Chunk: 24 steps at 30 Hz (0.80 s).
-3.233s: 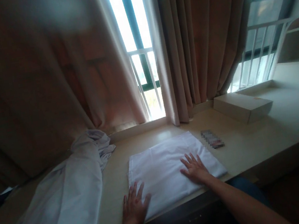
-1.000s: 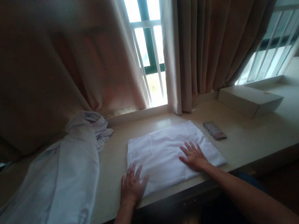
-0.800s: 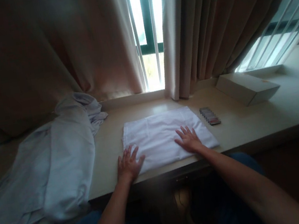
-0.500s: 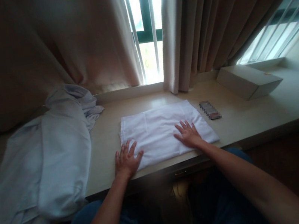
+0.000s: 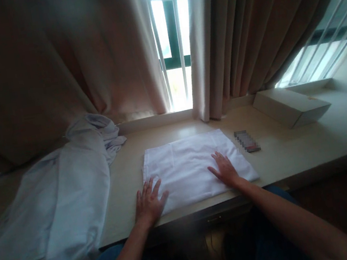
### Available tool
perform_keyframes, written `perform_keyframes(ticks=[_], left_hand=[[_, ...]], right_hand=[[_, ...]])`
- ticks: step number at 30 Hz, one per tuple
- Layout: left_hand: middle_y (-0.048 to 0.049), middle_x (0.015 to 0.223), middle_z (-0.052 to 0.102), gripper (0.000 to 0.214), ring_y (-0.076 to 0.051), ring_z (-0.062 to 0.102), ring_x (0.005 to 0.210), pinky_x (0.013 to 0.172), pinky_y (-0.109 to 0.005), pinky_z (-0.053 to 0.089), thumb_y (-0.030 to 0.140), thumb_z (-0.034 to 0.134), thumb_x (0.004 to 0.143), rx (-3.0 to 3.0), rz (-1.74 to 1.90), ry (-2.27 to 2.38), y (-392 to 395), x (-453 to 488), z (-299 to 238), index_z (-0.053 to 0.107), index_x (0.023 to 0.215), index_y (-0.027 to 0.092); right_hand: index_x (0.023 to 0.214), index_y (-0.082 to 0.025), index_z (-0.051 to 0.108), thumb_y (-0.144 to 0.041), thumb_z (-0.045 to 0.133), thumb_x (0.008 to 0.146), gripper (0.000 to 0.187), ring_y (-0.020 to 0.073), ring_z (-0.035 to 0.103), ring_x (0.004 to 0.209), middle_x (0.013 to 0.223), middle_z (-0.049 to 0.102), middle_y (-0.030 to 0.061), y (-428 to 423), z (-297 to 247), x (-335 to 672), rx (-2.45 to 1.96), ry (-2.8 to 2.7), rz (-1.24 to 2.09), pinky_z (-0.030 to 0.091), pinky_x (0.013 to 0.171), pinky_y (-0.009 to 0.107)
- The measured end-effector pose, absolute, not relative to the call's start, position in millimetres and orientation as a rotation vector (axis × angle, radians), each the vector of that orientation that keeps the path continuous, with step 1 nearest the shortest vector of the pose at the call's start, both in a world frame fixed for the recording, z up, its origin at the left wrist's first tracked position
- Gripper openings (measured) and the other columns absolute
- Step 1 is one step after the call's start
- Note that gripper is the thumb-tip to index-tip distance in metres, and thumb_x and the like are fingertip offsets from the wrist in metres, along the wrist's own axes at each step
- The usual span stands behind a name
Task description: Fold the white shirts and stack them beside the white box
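A folded white cloth, roughly rectangular, lies flat on the pale desk before me. My left hand rests open at its lower left corner, fingers spread, partly on the cloth and partly on the desk. Toward the right side of the cloth, my right hand lies open and palm down, with the thumb out and the other fingers closer together. Neither hand grips anything. Faint creases run across the cloth's surface.
At left a large heap of white garments drapes over the desk edge. A small phone-like object, blurred out, lies right of the cloth, and a white box stands farther back. Brown curtains hang behind, beside a window.
The whole view has shifted, so the desk sits lower in the picture. My right hand's fingers have drawn closer together. The cloth stays folded, with both hands still on it.
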State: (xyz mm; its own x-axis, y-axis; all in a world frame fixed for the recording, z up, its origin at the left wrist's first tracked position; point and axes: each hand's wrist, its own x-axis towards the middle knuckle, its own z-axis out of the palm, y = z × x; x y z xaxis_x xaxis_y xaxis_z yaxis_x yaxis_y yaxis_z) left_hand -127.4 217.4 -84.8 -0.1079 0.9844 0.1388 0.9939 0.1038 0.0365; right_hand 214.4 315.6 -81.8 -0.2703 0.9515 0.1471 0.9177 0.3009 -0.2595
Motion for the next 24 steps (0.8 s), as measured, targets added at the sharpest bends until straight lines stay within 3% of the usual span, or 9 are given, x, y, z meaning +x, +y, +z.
perform_keyframes(ticks=[4, 6, 11, 15, 19, 24], left_hand=[[-0.0088, 0.158, 0.02, 0.06, -0.028, 0.004, 0.147, 0.116, -0.056, 0.0, 0.047, 0.038, 0.091, -2.057, -0.184, -2.085, 216.8, -114.3, -68.4, 0.038, 0.145, 0.021], [-0.0099, 0.156, 0.024, 0.057, -0.028, 0.008, 0.146, 0.117, -0.054, 0.002, 0.045, 0.037, 0.091, -2.15, -0.201, -2.011, 220.1, -96.2, -59.4, 0.042, 0.142, 0.019], [-0.0056, 0.156, 0.027, 0.058, -0.03, 0.018, 0.144, 0.115, -0.056, 0.012, 0.055, 0.038, 0.09, -2.518, -0.332, -1.819, 235.6, -22.7, -57.6, 0.041, 0.142, 0.031], [-0.0065, 0.156, 0.028, 0.059, -0.032, 0.018, 0.144, 0.113, -0.06, 0.012, 0.056, 0.032, 0.091, -2.57, -0.366, -1.857, 242.0, 11.6, -74.7, 0.034, 0.146, 0.032], [-0.0041, 0.157, 0.024, 0.062, -0.032, 0.014, 0.145, 0.114, -0.058, 0.006, 0.059, 0.034, 0.09, -2.51, -0.289, -1.94, 235.0, -18.5, -89.5, 0.032, 0.147, 0.034], [-0.0013, 0.159, 0.016, 0.066, -0.03, 0.004, 0.147, 0.116, -0.053, 0.001, 0.061, 0.032, 0.089, -2.18, -0.138, -2.218, 220.1, -92.1, -101.2, 0.027, 0.148, 0.033]], right_hand=[[0.148, -0.021, 0.03, -0.065, 0.025, 0.093, 0.071, 0.026, 0.009, 0.145, 0.157, 0.021, 0.0078, 311.5, -77.5, 246.8, -1.697, -2.337, 0.112, 0.004, 0.115, 0.046], [0.149, -0.024, 0.031, -0.067, 0.026, 0.092, 0.072, 0.0276, 0.006, 0.145, 0.157, 0.019, 0.0065, 309.3, -77.8, 262.3, -1.781, -2.402, 0.146, -0.001, 0.114, 0.049], [0.15, -0.024, 0.028, -0.067, 0.025, 0.092, 0.073, 0.0312, -0.002, 0.145, 0.159, 0.012, 0.0065, 299.2, -74.9, 243.5, -1.861, -2.413, 0.159, -0.009, 0.112, 0.053], [0.15, -0.033, 0.026, -0.061, 0.016, 0.096, 0.062, 0.027, 0.003, 0.146, 0.158, 0.016, -0.0003, 283.8, -69.2, 189.2, -1.574, -2.529, 0.279, -0.005, 0.114, 0.051], [0.15, -0.035, 0.025, -0.063, 0.017, 0.095, 0.062, 0.0258, 0.006, 0.145, 0.158, 0.017, -0.0016, 278.7, -70.7, 186.4, -1.535, -2.556, 0.316, -0.004, 0.115, 0.048], [0.149, -0.033, 0.028, -0.065, 0.023, 0.094, 0.064, 0.0248, 0.004, 0.146, 0.158, 0.015, -0.0002, 289.6, -80.2, 253.3, -1.785, -2.447, 0.237, -0.005, 0.115, 0.046]])
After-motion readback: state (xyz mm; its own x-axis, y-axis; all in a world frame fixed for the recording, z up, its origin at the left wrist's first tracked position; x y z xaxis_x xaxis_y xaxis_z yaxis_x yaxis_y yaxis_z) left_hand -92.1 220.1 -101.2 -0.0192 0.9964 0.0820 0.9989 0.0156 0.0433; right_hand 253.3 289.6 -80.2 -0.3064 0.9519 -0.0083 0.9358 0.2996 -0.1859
